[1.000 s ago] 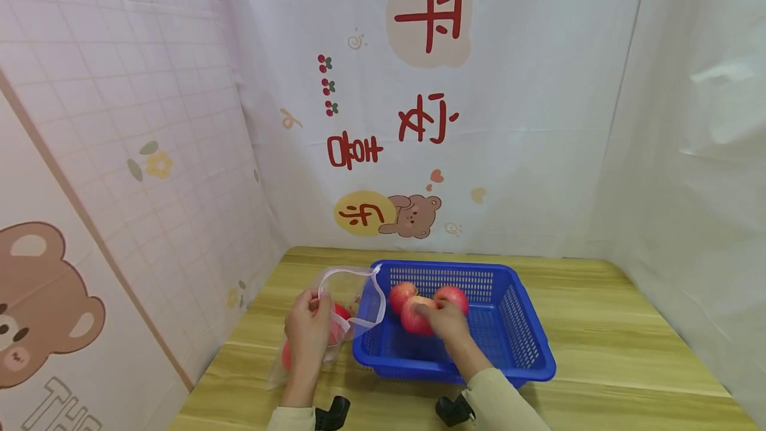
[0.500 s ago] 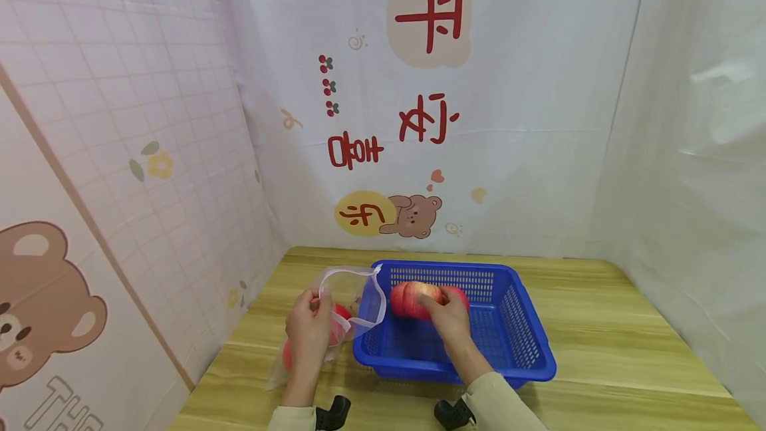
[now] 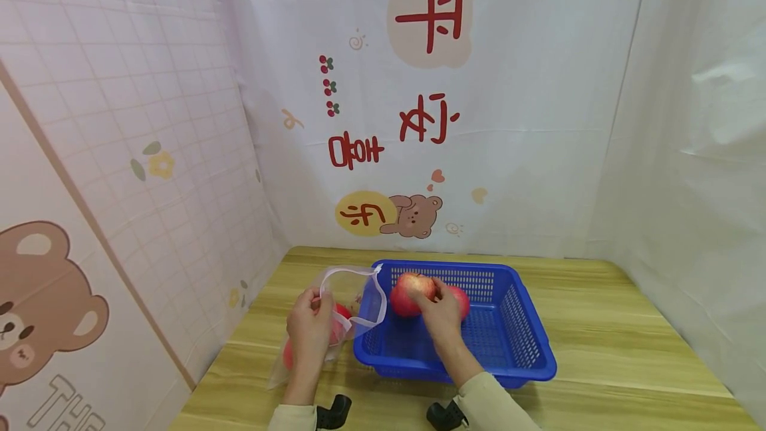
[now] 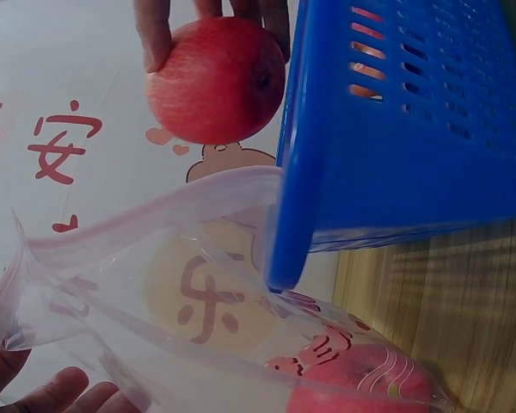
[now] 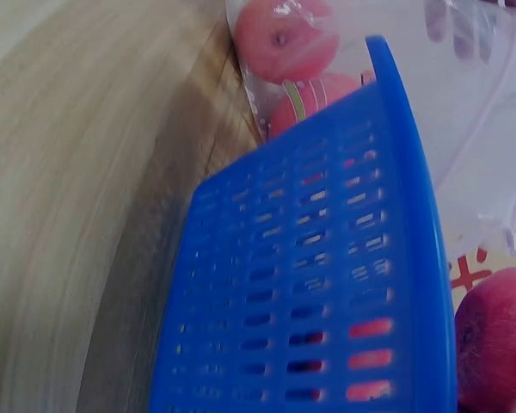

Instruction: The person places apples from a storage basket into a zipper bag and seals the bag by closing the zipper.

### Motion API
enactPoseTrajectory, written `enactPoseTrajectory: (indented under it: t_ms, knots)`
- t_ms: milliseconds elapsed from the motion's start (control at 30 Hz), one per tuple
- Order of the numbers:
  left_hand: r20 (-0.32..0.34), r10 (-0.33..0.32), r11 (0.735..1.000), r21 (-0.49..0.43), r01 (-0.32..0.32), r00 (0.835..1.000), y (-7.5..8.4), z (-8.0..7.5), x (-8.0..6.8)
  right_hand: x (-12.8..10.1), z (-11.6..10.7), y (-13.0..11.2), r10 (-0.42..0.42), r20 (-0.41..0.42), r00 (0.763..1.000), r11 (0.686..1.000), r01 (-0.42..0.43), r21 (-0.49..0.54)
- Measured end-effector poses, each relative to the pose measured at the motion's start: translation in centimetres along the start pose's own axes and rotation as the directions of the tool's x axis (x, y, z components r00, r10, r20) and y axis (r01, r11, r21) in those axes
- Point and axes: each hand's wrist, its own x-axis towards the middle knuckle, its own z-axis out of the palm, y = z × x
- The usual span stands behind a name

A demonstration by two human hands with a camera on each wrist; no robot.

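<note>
My right hand (image 3: 439,303) grips a red apple (image 3: 413,285) and holds it above the left end of the blue slotted basket (image 3: 522,370); in the left wrist view its fingers curl over the apple (image 4: 217,79). Two more apples (image 3: 459,300) lie in the basket behind it. My left hand (image 3: 308,326) pinches the rim of a clear plastic bag (image 3: 353,298) and holds its mouth open beside the basket. Inside the bag are red apples (image 3: 342,313), also seen as apples in the bag (image 5: 284,39) in the right wrist view.
The basket stands on a wooden table (image 3: 622,344) walled by white printed sheets on the left, back and right. The bag's open mouth (image 4: 146,258) touches the basket's left rim (image 4: 288,215). Two black mounts (image 3: 335,412) sit at the table's near edge.
My right hand has lifted the apple off the basket floor, up and to the left toward the bag's mouth. The left hand and the bag have stayed put.
</note>
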Motion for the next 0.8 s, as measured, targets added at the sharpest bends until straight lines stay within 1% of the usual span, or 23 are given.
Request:
enactPoseTrajectory:
  t_ms: [233, 433, 633, 800]
  knots:
    - [-0.004, -0.010, 1.000, -0.001, 0.010, 1.000, -0.1, 0.0, 0.1, -0.9, 1.5, -0.4, -0.079, -0.002, 0.997, 0.997, 0.079, -0.013]
    - [0.002, 0.008, 1.000, 0.000, -0.008, 1.000, -0.1, 0.0, 0.1, -1.8, 2.8, -0.8, -0.079, 0.031, 0.996, 0.996, 0.078, 0.039]
    - [-0.005, 0.020, 1.000, 0.006, -0.020, 1.000, -0.1, 0.0, 0.1, -2.7, 3.9, -1.2, -0.080, 0.059, 0.995, 0.997, 0.081, -0.006]
    - [-0.010, 0.020, 1.000, 0.013, -0.020, 1.000, 0.0, 0.1, 0.0, -3.0, 4.7, -1.2, -0.131, 0.060, 0.990, 0.991, 0.133, -0.028]
